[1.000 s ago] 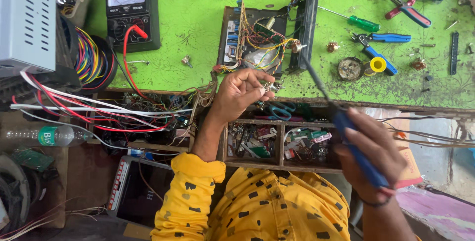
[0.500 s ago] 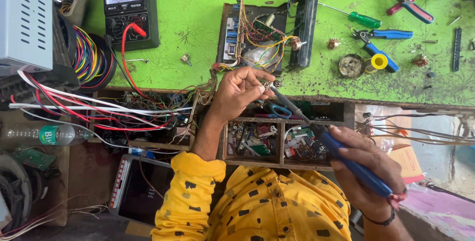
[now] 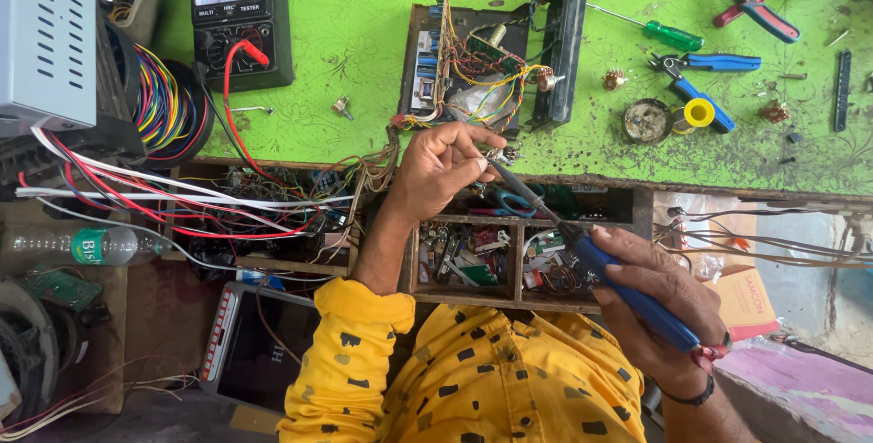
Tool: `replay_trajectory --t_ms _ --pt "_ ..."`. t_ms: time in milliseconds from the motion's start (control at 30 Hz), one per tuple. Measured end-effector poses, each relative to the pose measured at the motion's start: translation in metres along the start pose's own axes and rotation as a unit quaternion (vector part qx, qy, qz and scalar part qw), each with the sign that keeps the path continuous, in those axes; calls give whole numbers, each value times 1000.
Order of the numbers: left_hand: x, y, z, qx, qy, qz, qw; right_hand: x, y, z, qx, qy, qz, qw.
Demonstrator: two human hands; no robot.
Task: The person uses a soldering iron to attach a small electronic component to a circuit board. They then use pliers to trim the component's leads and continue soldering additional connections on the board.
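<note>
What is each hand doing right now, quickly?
Left hand: fingers pinched shut on a small metal part at the bench edge.
Right hand: closed around the blue-handled soldering iron, tip at that part.

Bright, even daylight floods the green desk, colours vivid, no hard glare anywhere. Shadows are soft and short: a faint one hugs the meter far left of the left hand's grip. Below that grip the open drawer sits dimmer, its contents murky. Focus is crisp around the right hand's grip on the soldering iron. Lines bow slightly at the frame's outer edges, and the lower-left corner falls darkest.
</note>
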State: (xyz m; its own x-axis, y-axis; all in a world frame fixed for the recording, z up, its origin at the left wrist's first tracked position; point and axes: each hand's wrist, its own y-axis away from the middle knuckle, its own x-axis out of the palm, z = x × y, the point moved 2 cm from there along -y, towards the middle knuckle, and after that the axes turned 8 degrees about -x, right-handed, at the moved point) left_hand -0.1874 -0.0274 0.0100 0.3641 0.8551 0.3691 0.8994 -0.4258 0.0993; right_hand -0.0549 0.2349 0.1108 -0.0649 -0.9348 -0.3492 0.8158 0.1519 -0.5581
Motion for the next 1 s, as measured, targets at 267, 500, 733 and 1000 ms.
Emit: replay_trajectory --t_ms 267,500,733,1000 --pt "1 0 -2 2 -20 -5 1000 0 -6 4 -15 14 22 1000" --pt "1 -1 -2 3 -8 -2 1000 1 -12 10 -29 27 30 999" --pt "0 0 -2 -5 -8 -2 1000 2 -9 9 -32 28 33 999" --pt "1 1 0 -9 -8 -5 1000 -2 -4 8 -30 2 13 999"
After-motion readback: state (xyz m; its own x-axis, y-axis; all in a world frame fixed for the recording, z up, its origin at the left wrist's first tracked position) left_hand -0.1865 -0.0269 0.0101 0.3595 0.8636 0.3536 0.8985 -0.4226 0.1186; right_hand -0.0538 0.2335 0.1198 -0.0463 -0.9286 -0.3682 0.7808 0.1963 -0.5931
